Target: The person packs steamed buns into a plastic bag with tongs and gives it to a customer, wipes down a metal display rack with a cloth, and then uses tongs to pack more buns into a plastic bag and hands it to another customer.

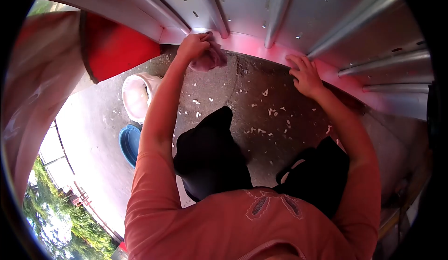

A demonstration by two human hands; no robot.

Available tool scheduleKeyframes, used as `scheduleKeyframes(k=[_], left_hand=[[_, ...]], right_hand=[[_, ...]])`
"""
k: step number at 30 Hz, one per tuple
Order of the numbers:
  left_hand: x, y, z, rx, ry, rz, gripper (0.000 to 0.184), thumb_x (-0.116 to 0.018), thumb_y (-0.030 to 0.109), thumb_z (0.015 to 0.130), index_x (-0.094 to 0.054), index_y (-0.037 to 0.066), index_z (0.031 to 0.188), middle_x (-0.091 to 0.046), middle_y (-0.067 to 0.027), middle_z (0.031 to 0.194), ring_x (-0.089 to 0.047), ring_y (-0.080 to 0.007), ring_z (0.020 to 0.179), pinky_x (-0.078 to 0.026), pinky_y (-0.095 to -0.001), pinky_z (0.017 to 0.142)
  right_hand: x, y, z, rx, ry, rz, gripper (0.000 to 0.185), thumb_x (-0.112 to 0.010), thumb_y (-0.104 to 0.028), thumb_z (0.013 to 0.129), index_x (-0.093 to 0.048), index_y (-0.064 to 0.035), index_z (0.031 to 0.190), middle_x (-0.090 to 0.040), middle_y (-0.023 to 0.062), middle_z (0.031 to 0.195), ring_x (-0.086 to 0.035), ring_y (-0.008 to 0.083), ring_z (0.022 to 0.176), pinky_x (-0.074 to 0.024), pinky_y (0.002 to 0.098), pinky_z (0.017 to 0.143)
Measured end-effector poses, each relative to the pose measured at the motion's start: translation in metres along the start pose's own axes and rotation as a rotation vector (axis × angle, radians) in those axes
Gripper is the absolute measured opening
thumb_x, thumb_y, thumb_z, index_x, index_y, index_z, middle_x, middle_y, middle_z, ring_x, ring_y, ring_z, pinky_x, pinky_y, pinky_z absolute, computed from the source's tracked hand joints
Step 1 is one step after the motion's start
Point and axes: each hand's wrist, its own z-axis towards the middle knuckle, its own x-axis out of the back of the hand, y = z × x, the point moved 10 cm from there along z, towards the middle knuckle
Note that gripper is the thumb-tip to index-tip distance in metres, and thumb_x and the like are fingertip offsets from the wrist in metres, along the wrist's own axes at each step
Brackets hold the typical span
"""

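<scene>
My left hand (193, 47) is closed on a crumpled mauve cloth (208, 57) at the bottom edge of a ribbed metal panel (242, 8). Part of the cloth hangs below the edge. On the right, my right hand (305, 75) rests with its fingers apart against the panel's lower lip (261, 47) and holds nothing. Raised ribs and small slots run across the panel's grey face.
Left of my left arm stand a white bucket (135, 96) and a blue basin (129, 143). White scraps (273, 112) litter the concrete floor (210, 87). A red sheet (116, 45) hangs at the upper left. My dark-clothed legs are below.
</scene>
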Motion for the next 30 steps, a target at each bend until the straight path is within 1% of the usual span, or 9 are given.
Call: scheduleKeyframes(k=[1,4,8,10,12,18,22,26,30], left_hand=[[0.021,-0.004,0.007,0.045,0.149,0.073,0.036,-0.053,0.028,0.075,-0.066,0.019,0.107,-0.064,-0.0156,0.1,-0.061,-0.0325,0.094,-0.049,-0.0407,0.082],[0.014,-0.038,0.035,0.117,0.165,0.225,0.036,-0.053,0.03,0.075,-0.066,0.017,0.106,-0.064,-0.0154,0.101,-0.062,-0.0319,0.091,-0.05,-0.0426,0.078],[-0.024,-0.005,0.018,-0.001,-0.001,0.205,0.039,-0.052,0.03,0.075,-0.064,0.016,0.109,-0.064,-0.0162,0.1,-0.061,-0.034,0.092,-0.049,-0.0429,0.078],[-0.045,0.028,0.001,-0.103,0.019,0.153,0.034,-0.054,0.027,0.074,-0.061,0.007,0.1,-0.061,-0.0242,0.091,-0.06,-0.0392,0.084,-0.047,-0.0458,0.076],[-0.04,0.049,-0.023,0.014,0.067,0.205,0.035,-0.055,0.028,0.074,-0.058,0.007,0.102,-0.058,-0.0216,0.096,-0.059,-0.0388,0.09,-0.047,-0.0469,0.077],[-0.063,0.082,-0.032,-0.13,-0.041,0.203,0.036,-0.056,0.029,0.076,-0.054,0.009,0.106,-0.055,-0.0202,0.099,-0.058,-0.0389,0.093,-0.047,-0.0479,0.079],[-0.051,0.089,-0.009,-0.005,-0.003,0.258,0.04,-0.056,0.031,0.076,-0.055,0.005,0.105,-0.055,-0.0216,0.105,-0.058,-0.0386,0.096,-0.049,-0.0462,0.079],[-0.067,0.097,-0.004,0.075,-0.305,0.275,0.044,-0.062,0.038,0.076,-0.06,0.006,0.106,-0.058,-0.0176,0.11,-0.06,-0.0328,0.099,-0.05,-0.0438,0.081],[-0.069,0.122,-0.007,-0.134,-0.119,0.346,0.046,-0.065,0.042,0.074,-0.061,0.008,0.105,-0.059,-0.0168,0.108,-0.059,-0.0315,0.099,-0.05,-0.044,0.079]], right_hand=[[-0.001,0.002,0.0,-0.008,-0.01,-0.006,0.015,-0.06,-0.004,0.062,-0.06,-0.0055,0.076,-0.042,0.002,0.13,-0.038,0.0247,0.119,-0.0347,0.042,0.088],[-0.004,0.003,-0.001,-0.014,-0.013,-0.014,0.014,-0.06,-0.004,0.062,-0.06,-0.0057,0.076,-0.041,0.002,0.131,-0.037,0.0247,0.119,-0.0345,0.042,0.088],[-0.003,0.003,-0.001,-0.007,0.006,-0.029,0.014,-0.06,-0.005,0.061,-0.061,-0.0059,0.075,-0.041,0.002,0.132,-0.037,0.0244,0.12,-0.0343,0.0422,0.087],[-0.004,0.003,-0.001,-0.02,-0.01,-0.03,0.014,-0.061,-0.005,0.061,-0.061,-0.0059,0.075,-0.04,0.002,0.132,-0.037,0.0244,0.12,-0.0343,0.0424,0.086],[-0.007,0.003,-0.001,-0.011,0.002,-0.014,0.015,-0.061,-0.005,0.061,-0.061,-0.0057,0.076,-0.04,0.0021,0.132,-0.037,0.0244,0.12,-0.0343,0.0425,0.086],[-0.004,0.002,-0.003,-0.019,-0.005,-0.015,0.016,-0.061,-0.005,0.061,-0.061,-0.0055,0.077,-0.04,0.0022,0.132,-0.036,0.0242,0.12,-0.0342,0.0418,0.086],[-0.004,0.005,-0.001,-0.018,-0.018,0.017,0.017,-0.061,-0.005,0.061,-0.063,-0.0056,0.078,-0.04,0.0023,0.132,-0.036,0.0244,0.12,-0.0339,0.0417,0.089],[-0.004,0.005,-0.001,-0.039,-0.025,0.0,0.017,-0.061,-0.006,0.062,-0.063,-0.0051,0.078,-0.041,0.0025,0.131,-0.037,0.0249,0.12,-0.033,0.0422,0.092],[-0.003,0.005,0.0,-0.032,-0.005,-0.003,0.016,-0.061,-0.007,0.062,-0.063,-0.0045,0.078,-0.041,0.0027,0.131,-0.037,0.025,0.12,-0.0325,0.0426,0.093]])
